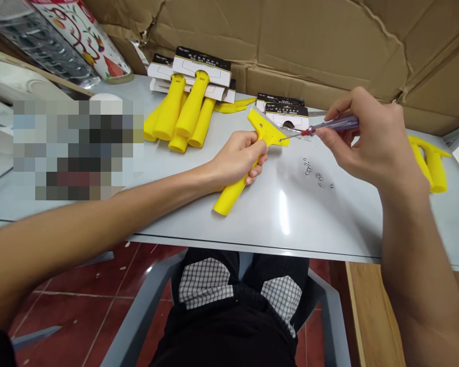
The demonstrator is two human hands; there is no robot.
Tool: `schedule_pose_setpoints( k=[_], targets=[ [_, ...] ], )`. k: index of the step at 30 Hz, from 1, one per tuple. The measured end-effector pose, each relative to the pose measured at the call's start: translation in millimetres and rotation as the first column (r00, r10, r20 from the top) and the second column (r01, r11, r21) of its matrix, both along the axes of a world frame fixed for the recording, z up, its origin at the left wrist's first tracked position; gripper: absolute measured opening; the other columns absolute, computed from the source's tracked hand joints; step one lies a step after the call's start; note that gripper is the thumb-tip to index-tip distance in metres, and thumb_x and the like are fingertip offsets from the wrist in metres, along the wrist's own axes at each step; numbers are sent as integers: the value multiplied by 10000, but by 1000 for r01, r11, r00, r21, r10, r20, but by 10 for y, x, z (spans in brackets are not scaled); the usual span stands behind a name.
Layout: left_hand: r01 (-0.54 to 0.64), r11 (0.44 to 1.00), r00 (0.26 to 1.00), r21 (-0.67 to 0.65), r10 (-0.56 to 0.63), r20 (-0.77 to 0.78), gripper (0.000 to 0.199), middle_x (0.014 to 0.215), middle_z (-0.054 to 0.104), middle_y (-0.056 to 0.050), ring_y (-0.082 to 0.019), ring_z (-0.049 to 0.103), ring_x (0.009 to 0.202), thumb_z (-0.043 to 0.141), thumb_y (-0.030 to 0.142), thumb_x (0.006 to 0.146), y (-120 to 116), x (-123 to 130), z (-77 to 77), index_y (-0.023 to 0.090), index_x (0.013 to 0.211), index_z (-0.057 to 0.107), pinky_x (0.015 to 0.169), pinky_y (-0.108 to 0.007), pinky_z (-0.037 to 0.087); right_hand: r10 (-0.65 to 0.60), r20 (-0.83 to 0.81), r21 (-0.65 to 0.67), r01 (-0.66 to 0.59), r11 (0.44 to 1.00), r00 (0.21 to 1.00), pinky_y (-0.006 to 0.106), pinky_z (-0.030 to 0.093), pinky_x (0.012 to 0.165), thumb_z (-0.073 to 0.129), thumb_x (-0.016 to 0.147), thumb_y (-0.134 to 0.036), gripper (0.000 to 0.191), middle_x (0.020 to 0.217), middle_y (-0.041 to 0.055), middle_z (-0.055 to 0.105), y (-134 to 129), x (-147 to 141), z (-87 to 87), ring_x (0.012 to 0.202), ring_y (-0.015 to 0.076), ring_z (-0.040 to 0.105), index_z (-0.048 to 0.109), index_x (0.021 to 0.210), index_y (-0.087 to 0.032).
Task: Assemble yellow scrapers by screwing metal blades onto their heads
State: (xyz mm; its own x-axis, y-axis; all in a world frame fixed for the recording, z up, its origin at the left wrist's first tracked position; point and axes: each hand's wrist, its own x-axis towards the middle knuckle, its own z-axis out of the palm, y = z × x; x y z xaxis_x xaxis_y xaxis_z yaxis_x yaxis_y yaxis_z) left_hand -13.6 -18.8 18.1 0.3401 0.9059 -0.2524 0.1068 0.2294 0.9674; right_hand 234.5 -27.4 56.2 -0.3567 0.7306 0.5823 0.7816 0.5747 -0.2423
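My left hand (240,159) is wrapped round the handle of a yellow scraper (232,196), just below its wide head. A thin metal blade edge shows along the head's far side. In my right hand (371,135) is a screwdriver (338,124) with a clear purplish handle and a red collar. Its tip meets a small screw (280,139) at the right end of the scraper head. Several loose small screws (308,167) lie on the table to the right of the scraper.
Yellow scrapers with black-and-white cards (201,66) are piled at the back left. More cards (286,113) lie behind the held scraper. Yellow scraper parts (436,168) rest at the right. Cardboard (309,46) stands along the back; a plastic bottle (46,46) is at the left.
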Motion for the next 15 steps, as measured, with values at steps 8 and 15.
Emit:
schedule_pose_setpoints(
  k=[8, 15],
  targets=[
    [-3, 1000, 999, 7, 2, 32, 227, 529, 471, 58, -69, 406, 373, 572, 136, 949, 23, -13, -46, 223, 760, 482, 372, -198, 335, 3, -35, 15, -2, 1000, 999, 444, 569, 686, 778, 940, -415, 125, 802, 2, 761, 1, 3, -15, 648, 239, 667, 692, 949, -324],
    [28, 1000, 999, -7, -28, 38, 242, 527, 475, 61, -65, 401, 368, 557, 122, 972, -8, -10, -6, 221, 767, 478, 366, -196, 333, 11, -117, 137, 5, 991, 993, 370, 455, 511, 748, 918, -635, 405, 573, -28, 629, 92, -32, -90, 480, 193, 562, 600, 744, -301]
  ],
)
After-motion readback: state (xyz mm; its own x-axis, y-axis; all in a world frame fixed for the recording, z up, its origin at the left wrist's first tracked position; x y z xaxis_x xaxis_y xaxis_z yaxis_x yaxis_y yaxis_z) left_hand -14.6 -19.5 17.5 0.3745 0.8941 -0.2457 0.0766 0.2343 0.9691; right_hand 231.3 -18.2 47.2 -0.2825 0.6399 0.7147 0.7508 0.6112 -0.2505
